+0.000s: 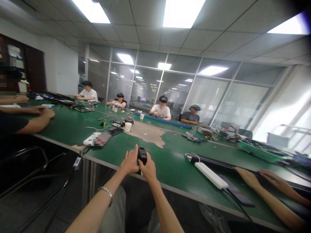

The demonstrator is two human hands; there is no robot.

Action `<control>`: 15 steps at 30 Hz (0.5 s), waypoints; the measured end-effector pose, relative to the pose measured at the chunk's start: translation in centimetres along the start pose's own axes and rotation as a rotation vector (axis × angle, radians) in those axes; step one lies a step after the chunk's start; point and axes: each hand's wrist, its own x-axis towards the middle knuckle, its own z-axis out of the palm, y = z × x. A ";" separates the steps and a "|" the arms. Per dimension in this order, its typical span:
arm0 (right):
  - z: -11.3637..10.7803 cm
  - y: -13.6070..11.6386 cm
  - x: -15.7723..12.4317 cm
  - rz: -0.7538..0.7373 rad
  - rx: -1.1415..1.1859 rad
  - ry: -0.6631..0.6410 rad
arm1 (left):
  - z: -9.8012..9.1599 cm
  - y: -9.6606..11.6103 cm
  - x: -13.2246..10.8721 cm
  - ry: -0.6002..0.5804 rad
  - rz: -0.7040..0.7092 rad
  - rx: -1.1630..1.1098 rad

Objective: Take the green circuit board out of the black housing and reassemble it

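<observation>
Just over the near edge of the green table, my left hand [130,161] and my right hand [148,167] come together around a small black box-shaped device [142,154]. A greyish, screen-like patch shows on the device; its exact kind cannot be made out. My left fingers lie along its left side, with the index finger pointing up. On the other side, my right fingers wrap its edge and the thumb rests low on its near face. Both hands are closed on it, and the far fingertips are hidden. A silver bracelet [107,193] circles my left wrist.
Left of my hands lie a white power strip [90,139] and a paper cup [128,127]. To the right are another white power strip [211,175], a co-worker's hands [250,179] and a green basket [261,152]. Another person's arms [36,119] rest at left; several people sit opposite.
</observation>
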 end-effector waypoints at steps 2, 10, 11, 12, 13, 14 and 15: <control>0.3 0.5 -0.3 -0.016 -0.025 0.022 | 0.0 -0.4 0.0 -0.008 0.029 -0.040; 0.5 1.1 0.1 0.057 -0.032 0.031 | 1.1 -2.9 1.7 -0.039 -0.008 -0.245; 0.6 1.2 0.2 0.061 -0.021 0.031 | 1.2 -3.0 1.8 -0.046 0.004 -0.238; 0.6 1.2 0.2 0.062 -0.002 0.030 | 1.3 -3.0 1.8 -0.042 0.018 -0.231; 0.6 1.2 0.3 0.060 0.028 0.029 | 1.3 -2.8 1.7 -0.035 0.026 -0.222; 0.6 1.1 0.3 0.058 0.073 0.033 | 1.3 -2.7 1.4 -0.024 0.022 -0.215; 0.6 1.1 0.5 0.054 0.128 0.044 | 1.3 -2.4 1.2 -0.019 0.006 -0.206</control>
